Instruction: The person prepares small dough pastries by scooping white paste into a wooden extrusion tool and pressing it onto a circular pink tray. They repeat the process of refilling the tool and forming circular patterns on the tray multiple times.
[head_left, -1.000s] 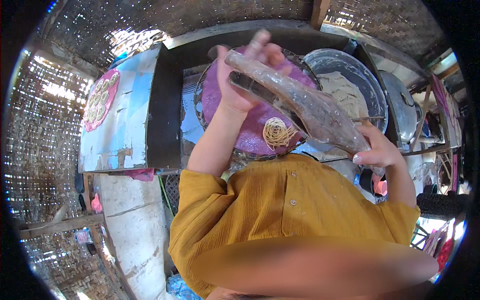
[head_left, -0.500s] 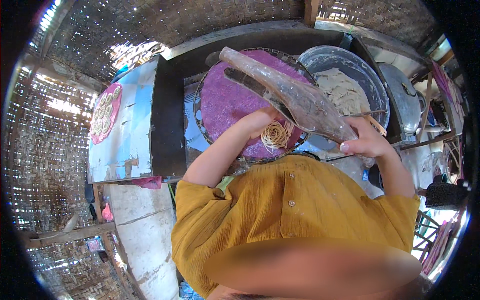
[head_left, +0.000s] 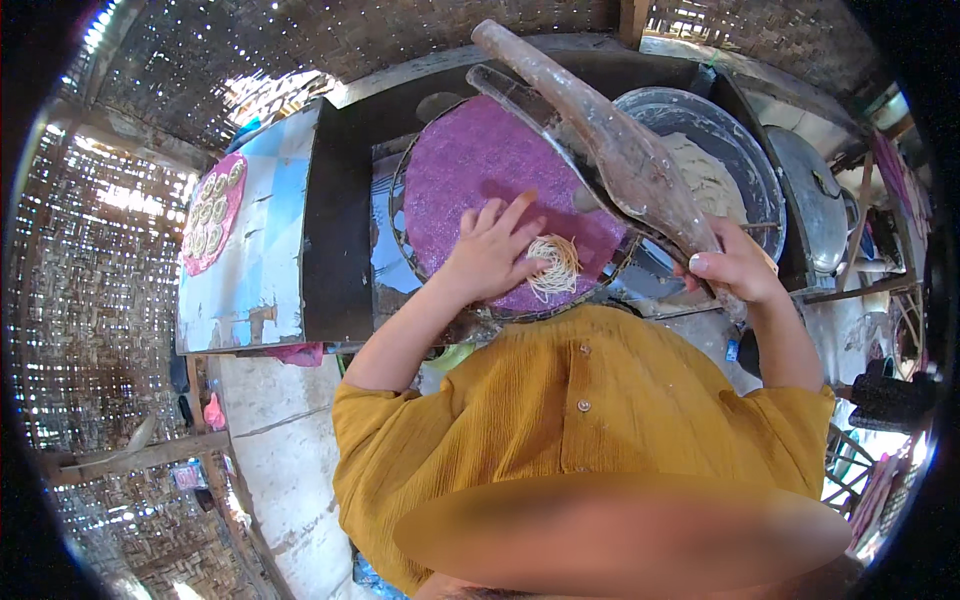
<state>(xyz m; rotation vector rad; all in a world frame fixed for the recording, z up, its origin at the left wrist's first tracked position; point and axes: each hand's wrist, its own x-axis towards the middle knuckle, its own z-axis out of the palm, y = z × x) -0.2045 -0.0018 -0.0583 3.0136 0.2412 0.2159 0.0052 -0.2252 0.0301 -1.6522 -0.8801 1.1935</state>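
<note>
My right hand grips the narrow lower end of a long, hinged wooden press. The press is tilted, its two long arms pointing up to the far left and slightly apart. Below it, a round purple mat lies in a round, dark-rimmed tray. On the near part of that mat sits a coiled nest of pale noodle strands. My left hand is spread over the mat just left of the nest, its thumb against the strands.
A large round basin with pale dough stands at the right. Beyond it is a lidded metal pot. Several noodle nests lie on a pink sheet on the blue-and-white tabletop at left. Woven walls surround the bench.
My left hand has come out from beneath the press, moved left and spread its fingers beside the nest. The press has swung up and to the right in my right hand.
</note>
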